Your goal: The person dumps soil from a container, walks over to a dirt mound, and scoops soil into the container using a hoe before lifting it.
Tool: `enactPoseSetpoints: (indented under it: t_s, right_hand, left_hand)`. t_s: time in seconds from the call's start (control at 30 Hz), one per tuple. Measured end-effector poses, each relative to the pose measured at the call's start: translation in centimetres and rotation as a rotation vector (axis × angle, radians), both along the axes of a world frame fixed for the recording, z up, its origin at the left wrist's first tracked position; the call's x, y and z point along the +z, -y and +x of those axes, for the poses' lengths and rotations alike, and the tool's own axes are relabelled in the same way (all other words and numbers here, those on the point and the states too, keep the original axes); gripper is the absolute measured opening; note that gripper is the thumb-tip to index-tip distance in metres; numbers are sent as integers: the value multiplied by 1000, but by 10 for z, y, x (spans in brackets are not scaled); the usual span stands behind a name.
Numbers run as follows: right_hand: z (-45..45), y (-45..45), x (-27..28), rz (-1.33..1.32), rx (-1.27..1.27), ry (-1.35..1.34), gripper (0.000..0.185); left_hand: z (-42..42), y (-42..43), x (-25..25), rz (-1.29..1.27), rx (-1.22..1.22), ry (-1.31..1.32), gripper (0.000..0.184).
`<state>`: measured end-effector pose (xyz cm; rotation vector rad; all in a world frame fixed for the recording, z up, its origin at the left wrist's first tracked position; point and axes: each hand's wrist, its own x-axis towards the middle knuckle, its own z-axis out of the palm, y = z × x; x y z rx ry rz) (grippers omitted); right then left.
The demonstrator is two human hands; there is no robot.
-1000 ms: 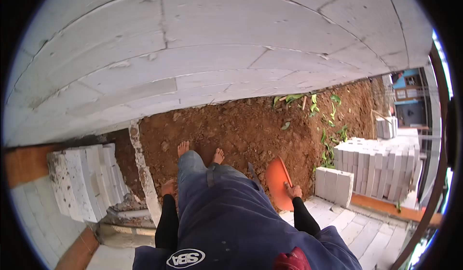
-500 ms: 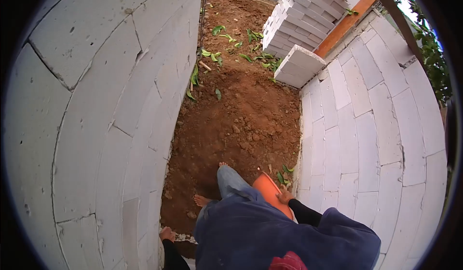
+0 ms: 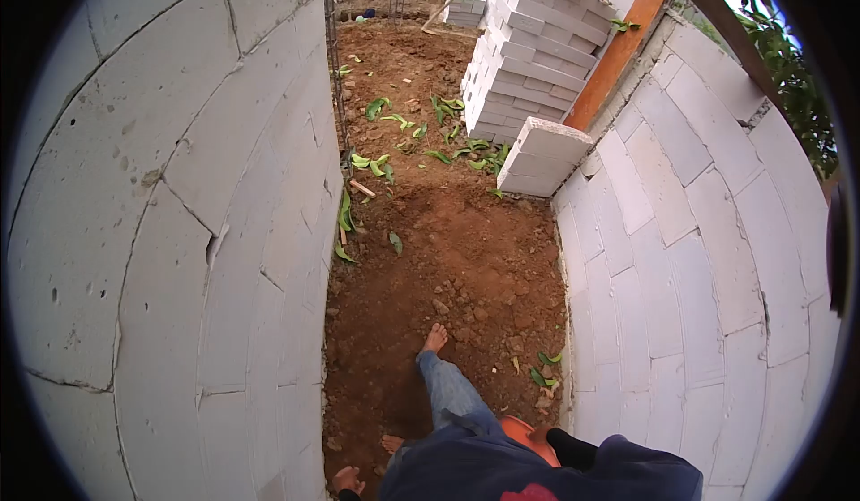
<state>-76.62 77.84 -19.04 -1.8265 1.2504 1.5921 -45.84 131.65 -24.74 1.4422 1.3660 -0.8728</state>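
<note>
An orange plastic tub (image 3: 528,438) shows at my right side, mostly hidden by my dark blue shirt and right arm. My right hand (image 3: 542,435) is closed on its rim, close to the right-hand block wall. Low on the other side, my left hand (image 3: 348,480) hangs near the foot of the left wall, its fingers loosely bent and apart with nothing visible in them. One bare foot (image 3: 435,337) is stretched forward on the brown soil (image 3: 448,259); the other is partly hidden behind my clothes.
A pale block wall (image 3: 224,277) rises on the left and another (image 3: 663,277) on the right. Ahead on the right are a block (image 3: 545,156), a tall block stack (image 3: 528,53) and an orange-brown wooden post (image 3: 618,49). Green leaves (image 3: 475,147) lie scattered over the soil.
My view has tilted up and shows more ground ahead. One foot has stepped forward. The tub stays in my right hand, now less visible; my left hand has come away from the wall's base.
</note>
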Motion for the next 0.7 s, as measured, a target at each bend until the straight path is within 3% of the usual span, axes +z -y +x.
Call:
enactPoseSetpoints:
  t_s: [0.03,0.07,0.1,0.13,0.17,0.2,0.23,0.27,0.3,0.33,0.37,0.4,0.47,0.5,0.53,0.63,0.7]
  right_hand:
    - [9,21,-29,-25,6,-6,66]
    - [16,42,-53,-49,-30,17,66]
    - [23,63,-59,-84,-98,69,66]
    - [28,85,-67,-116,-165,125,65]
    - [24,85,-69,-125,-229,160,64]
    - [23,78,-57,-193,-191,189,64]
    - [18,65,-40,-260,-151,221,63]
    - [58,76,-4,-233,-197,182,62]
    - [81,103,-5,-280,-263,332,58]
    - [98,126,-1,-343,-335,375,53]
    - [136,151,14,-430,-308,373,48]
    - [156,165,12,-422,-378,698,44]
    - [189,203,12,-487,-452,786,43]
    - [194,217,11,-468,-488,807,44]
    - [199,231,10,-415,-609,824,46]
    - [228,249,63,-305,-896,897,49]
    - [232,254,86,-300,-924,839,48]
  left_hand:
    - [5,-12,-33,81,17,-35,34]
    - [29,-43,-35,-588,498,-245,33]
    - [16,-15,-72,224,21,-42,29]
    - [27,-37,-60,-374,388,-227,33]
    - [-8,-58,-21,-987,681,-52,31]
    - [-21,-61,-20,-615,174,32,43]
    - [-23,-96,1,-1087,591,-233,27]
    - [-18,-67,-6,-576,292,-134,32]
    - [-13,-26,-9,-70,-21,-54,44]
    - [0,14,-15,39,-256,-139,61]
    - [54,98,31,49,-203,-214,68]
    - [108,152,63,-117,-240,-216,83]
    - [169,233,70,-186,-415,-94,89]
    - [189,251,53,-485,-276,-31,85]
    - [204,265,42,-474,-305,-10,82]
    - [254,340,82,-457,-407,105,75]
    - [265,351,102,-390,-450,124,71]
